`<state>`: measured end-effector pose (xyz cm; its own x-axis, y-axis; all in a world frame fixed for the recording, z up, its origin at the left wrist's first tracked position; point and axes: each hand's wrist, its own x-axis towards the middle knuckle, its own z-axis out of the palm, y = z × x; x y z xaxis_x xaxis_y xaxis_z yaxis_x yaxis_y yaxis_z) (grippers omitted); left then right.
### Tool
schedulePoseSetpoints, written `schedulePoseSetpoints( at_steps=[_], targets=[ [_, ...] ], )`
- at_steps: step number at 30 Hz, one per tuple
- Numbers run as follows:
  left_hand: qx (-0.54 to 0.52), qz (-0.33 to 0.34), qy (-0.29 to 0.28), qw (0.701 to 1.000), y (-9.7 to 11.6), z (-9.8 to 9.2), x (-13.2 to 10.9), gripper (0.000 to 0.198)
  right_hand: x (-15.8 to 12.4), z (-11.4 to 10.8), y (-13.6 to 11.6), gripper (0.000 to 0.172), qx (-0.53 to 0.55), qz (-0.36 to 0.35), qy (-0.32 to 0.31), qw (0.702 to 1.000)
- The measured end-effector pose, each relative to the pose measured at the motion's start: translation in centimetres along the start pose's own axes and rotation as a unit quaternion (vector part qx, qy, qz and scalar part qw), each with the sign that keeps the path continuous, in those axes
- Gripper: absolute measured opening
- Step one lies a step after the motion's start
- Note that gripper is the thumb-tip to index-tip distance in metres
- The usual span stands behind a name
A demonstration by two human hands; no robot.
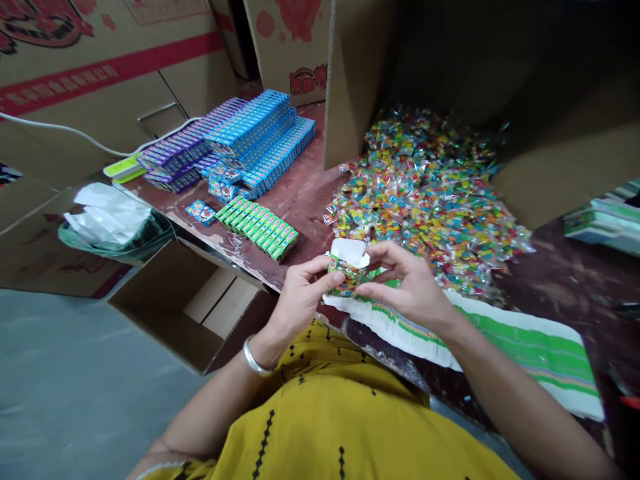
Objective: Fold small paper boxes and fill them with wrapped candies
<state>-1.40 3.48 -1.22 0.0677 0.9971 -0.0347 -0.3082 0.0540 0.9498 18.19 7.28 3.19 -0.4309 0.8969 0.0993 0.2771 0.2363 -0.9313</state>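
A small green printed box point(345, 277) with its white top flap raised is between my hands near the table's front edge. My left hand point(303, 293) grips its left side, thumb across the front. At its right side, my right hand point(405, 283) has thumb and fingers around the edge. Behind it spreads a pile of candy in clear wrappers point(415, 200). A long row of flat green and white cartons point(525, 340) lies beneath and beyond my right forearm. To the left stands a row of closed green boxes point(257, 227).
Blue boxes point(265, 140) and purple boxes point(190, 147) are stacked at the back left. An open carton point(165, 300) sits below the table edge, near a bag of white plastic point(107, 213). Large cardboard walls point(350, 80) surround the candy.
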Motion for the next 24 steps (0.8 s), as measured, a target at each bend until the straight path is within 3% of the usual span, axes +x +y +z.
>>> schedulePoseSetpoints(
  at_steps=[2, 4, 7, 8, 10, 12, 15, 18, 20, 24],
  targets=[
    [-0.016, 0.028, 0.061, 0.998, -0.6, 0.8, 0.0, 0.020, -0.2, 1.1, 0.7, 0.022, -0.026, -0.012, 0.026, 0.999],
    [-0.014, 0.060, 0.119, 0.991, -1.0, 1.6, -0.1, 0.023, -0.3, 1.9, 1.2, 0.029, -0.034, -0.023, 0.079, 0.996],
    [-0.001, 0.129, 0.179, 0.975, -1.1, 2.4, -0.4, 0.046, -0.1, 2.8, 1.5, 0.012, 0.028, -0.039, 0.138, 0.989],
    [0.010, 0.145, 0.184, 0.972, -1.1, 2.4, -0.6, 0.054, 0.0, 3.0, 1.7, 0.017, 0.047, -0.048, 0.149, 0.987],
    [0.037, 0.156, 0.171, 0.972, -1.1, 2.3, -0.8, 0.058, 0.1, 3.3, 2.0, 0.035, 0.052, -0.076, 0.166, 0.982],
    [0.061, 0.142, 0.135, 0.979, -1.0, 1.9, -0.8, 0.055, 0.2, 3.6, 2.4, 0.038, 0.028, -0.105, 0.173, 0.979],
    [0.078, 0.109, 0.067, 0.989, -0.5, 1.2, -0.7, 0.045, 0.1, 3.6, 3.1, 0.032, 0.009, -0.118, 0.164, 0.979],
    [0.083, 0.073, 0.011, 0.994, 0.1, 0.7, -0.6, 0.033, 0.1, 3.1, 3.3, 0.014, -0.012, -0.117, 0.144, 0.983],
    [0.087, 0.057, -0.006, 0.995, 0.3, 0.6, -0.6, 0.029, 0.2, 2.7, 3.2, 0.001, -0.041, -0.131, 0.137, 0.981],
    [0.070, 0.053, 0.000, 0.996, 0.3, 0.6, -0.6, 0.028, 0.6, 2.6, 2.7, 0.006, -0.009, -0.135, 0.135, 0.981]
  ],
)
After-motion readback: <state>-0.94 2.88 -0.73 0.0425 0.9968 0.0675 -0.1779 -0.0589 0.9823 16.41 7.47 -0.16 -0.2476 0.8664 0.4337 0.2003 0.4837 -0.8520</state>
